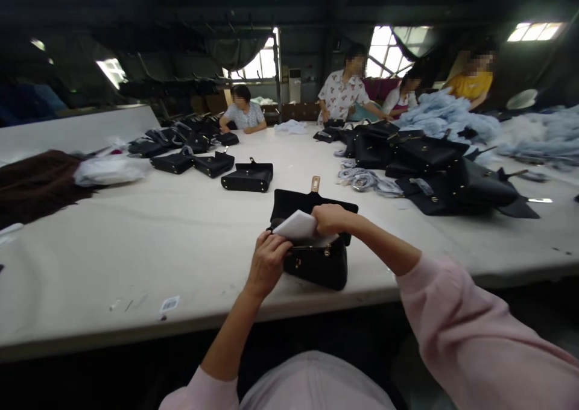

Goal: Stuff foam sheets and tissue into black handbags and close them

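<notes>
A small black handbag (319, 266) stands at the table's front edge with its flap (294, 202) thrown back and a tan-and-metal clasp tab (315, 184) sticking up. My left hand (270, 259) is closed on the left end of the bag's opening, fingers over the rim. From above, my right hand (333, 219) pinches a folded white sheet (296, 225), which is partly inside the opening. Whether the sheet is paper or foam I cannot tell. Its lower part is hidden in the bag. Gold-coloured fittings show on the bag's front.
Another black handbag (247, 177) lies beyond, with more bags (174, 161) at left. To the right are piled black bags (420, 157), wrapped straps (362, 178) and pale blue wrapping (443, 117). A barcode label (169, 304) lies near the edge. Several people are across the table (113, 247).
</notes>
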{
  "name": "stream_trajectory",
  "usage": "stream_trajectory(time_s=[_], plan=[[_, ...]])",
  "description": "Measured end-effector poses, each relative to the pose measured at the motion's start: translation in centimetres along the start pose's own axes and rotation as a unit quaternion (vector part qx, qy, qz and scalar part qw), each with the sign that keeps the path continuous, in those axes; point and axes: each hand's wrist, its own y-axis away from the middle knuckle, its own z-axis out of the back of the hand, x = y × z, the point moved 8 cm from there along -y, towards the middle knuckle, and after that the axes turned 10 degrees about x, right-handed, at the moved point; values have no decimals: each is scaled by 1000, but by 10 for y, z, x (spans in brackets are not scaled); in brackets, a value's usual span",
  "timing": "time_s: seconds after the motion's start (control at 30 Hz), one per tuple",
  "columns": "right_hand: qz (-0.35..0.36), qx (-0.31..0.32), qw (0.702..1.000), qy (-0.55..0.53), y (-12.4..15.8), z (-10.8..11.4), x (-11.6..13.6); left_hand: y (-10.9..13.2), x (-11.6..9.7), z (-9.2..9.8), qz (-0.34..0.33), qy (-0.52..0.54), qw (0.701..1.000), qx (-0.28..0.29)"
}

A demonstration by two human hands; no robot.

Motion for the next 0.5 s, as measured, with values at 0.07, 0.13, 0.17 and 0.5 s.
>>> stream_trajectory(time_s=[0.07, 0.13, 0.17, 0.5], plan=[[24, 23, 999, 28, -4, 1, 8, 1, 2, 1, -1, -11, 1000, 4], [49, 30, 997, 61, -5, 0, 18, 2, 3, 1, 6, -21, 1000, 3], [65, 24, 996, 63, -4, 0, 23, 2, 3, 1, 10, -23, 1000, 1], [197, -162, 967, -12, 29, -1, 50, -2, -1, 1, 24, -35, 999, -5]])
